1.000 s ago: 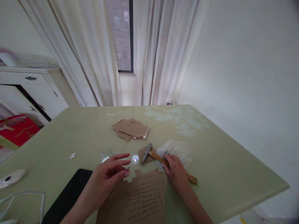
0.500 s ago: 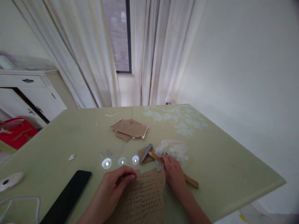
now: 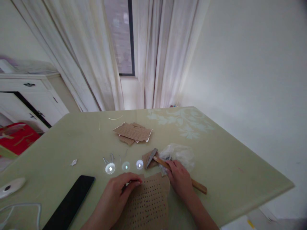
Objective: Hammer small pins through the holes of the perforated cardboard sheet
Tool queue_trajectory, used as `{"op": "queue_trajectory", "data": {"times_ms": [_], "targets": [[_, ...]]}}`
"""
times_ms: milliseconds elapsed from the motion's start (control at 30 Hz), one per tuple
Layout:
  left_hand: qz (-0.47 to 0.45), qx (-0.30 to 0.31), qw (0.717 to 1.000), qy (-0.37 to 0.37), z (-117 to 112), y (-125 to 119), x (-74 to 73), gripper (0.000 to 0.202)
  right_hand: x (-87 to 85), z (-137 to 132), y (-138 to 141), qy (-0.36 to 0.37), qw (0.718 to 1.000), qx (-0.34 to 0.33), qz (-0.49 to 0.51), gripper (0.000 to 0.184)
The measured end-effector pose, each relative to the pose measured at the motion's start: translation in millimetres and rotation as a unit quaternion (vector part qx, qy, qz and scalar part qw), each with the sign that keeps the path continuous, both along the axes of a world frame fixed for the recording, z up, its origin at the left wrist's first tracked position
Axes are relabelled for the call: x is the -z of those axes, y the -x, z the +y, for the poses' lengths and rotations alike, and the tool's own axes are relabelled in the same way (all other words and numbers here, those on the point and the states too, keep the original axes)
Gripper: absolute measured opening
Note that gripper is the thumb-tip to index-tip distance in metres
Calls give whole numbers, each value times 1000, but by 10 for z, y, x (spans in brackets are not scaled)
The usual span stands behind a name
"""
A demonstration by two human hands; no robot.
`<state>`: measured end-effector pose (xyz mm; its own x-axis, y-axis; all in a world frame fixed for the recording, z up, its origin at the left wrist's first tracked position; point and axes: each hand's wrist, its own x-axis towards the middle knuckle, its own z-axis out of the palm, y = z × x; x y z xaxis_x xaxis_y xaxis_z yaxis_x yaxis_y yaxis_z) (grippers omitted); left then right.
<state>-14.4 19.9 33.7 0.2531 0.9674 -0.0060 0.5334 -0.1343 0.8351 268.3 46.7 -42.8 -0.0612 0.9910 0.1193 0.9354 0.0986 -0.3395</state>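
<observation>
A brown cardboard sheet (image 3: 150, 199) with rows of small dark holes lies in front of me. My left hand (image 3: 127, 188) rests at its upper left edge, thumb and forefinger pinched together; whatever is between them is too small or hidden to name. My right hand (image 3: 179, 177) is closed around the wooden handle of a hammer (image 3: 199, 186). The hammer's metal head lies over a small piece of cardboard (image 3: 146, 156). Just beyond the right hand sits a crumpled clear plastic bag (image 3: 179, 151), partly covered by the hand.
Small round clear discs (image 3: 126, 165), bright with reflections, have thin nail-like pins (image 3: 112, 157) near them. Torn cardboard pieces (image 3: 134, 131) are stacked farther back. On the left are a black phone (image 3: 69, 201), a white oval device (image 3: 11, 187), a white cable (image 3: 26, 203) and a paper scrap (image 3: 74, 162).
The hammer handle has shifted slightly right and toward me, with my right hand on it. My left fingers have moved slightly; the thin dark tip beneath them no longer shows clearly.
</observation>
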Motion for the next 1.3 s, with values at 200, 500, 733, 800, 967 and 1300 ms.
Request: {"op": "queue_trajectory", "data": {"times_ms": [200, 500, 733, 800, 967, 1300], "targets": [[27, 12, 999, -20, -6, -17, 27, 22, -193, 13, -153, 13, 998, -20, 65, 25], [38, 25, 999, -31, -6, -57, 26, 24, -623, 139, -395, -45, 993, -22, 103, 46], [43, 29, 998, -26, -6, -72, 25, 23, -991, 101, -471, -21, 991, -80, 107, 46], [44, 30, 998, -25, -3, -70, 38, 23, -1148, -4, -433, 6, 989, -115, 97, 44], [49, 26, 998, -19, -1, -75, 41, 23, -1440, -280, -217, 28, 985, -166, 34, 46], [73, 35, 996, -30, 8, -104, 9, 25, -1389, -403, -10, 27, 976, -206, -64, 43]]}}
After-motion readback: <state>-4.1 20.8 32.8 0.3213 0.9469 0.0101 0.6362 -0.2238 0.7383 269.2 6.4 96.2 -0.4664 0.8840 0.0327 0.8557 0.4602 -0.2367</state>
